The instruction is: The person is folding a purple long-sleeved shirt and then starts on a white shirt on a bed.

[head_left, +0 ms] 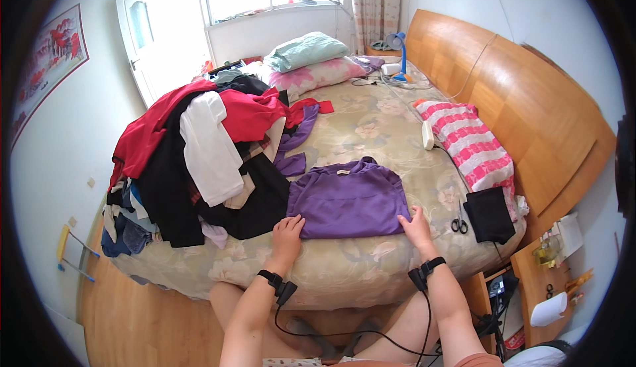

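A purple long-sleeved top (348, 198) lies folded into a rough rectangle near the bed's front edge, its collar and pale neck label facing away from me. My left hand (288, 230) holds its lower left corner, fingers on top and the thumb mostly hidden. At the lower right corner, my right hand (416, 225) pinches the cloth between thumb and fingers. Both wrists wear black straps with small cabled devices. Left of the top, black cloth (258, 195) from a heap of clothes reaches up against its side.
The heap includes a white garment (208, 148) and a red garment (144, 138). On the right lie black-handled scissors (459, 225), a folded black cloth (489, 215), a pink-and-white striped cloth (472, 143) and a white power strip (427, 135). Behind are pillows (308, 51) and a blue desk lamp (403, 59).
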Demonstrator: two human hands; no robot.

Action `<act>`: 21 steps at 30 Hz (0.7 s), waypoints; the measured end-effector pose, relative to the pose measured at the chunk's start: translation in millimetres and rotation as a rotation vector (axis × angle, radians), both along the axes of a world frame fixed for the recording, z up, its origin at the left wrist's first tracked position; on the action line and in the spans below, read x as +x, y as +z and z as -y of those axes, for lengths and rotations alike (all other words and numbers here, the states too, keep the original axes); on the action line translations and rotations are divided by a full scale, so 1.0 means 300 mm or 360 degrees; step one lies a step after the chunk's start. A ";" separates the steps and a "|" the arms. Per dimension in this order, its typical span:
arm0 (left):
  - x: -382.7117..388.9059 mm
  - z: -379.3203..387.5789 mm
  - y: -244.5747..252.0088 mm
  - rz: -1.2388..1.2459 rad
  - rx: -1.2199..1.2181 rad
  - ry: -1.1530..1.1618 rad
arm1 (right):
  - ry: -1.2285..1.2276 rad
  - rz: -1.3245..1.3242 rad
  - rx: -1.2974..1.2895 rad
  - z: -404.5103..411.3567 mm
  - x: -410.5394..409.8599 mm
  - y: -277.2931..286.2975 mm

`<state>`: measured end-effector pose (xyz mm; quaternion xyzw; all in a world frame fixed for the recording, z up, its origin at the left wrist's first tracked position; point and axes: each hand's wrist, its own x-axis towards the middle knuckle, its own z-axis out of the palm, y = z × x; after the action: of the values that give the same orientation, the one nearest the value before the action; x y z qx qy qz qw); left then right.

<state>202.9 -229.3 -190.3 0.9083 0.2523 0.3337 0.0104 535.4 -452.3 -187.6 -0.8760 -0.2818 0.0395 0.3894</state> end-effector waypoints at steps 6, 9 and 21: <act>-0.011 -0.033 0.059 -0.0039 0.0066 -0.0099 | 0.0083 -0.0343 0.0052 -0.034 0.081 0.006; -0.034 -0.052 0.128 -0.0066 0.0041 -0.0224 | 0.0162 -0.0873 0.0431 0.008 0.109 0.058; -0.330 0.172 0.291 -0.0758 0.0050 -0.0731 | 0.0878 -0.1212 -0.0448 0.392 -0.008 0.323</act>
<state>103.8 -280.9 -103.0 0.9939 0.0312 0.1048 0.0120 533.0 -569.8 -90.8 -0.7361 -0.3329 0.4964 0.3176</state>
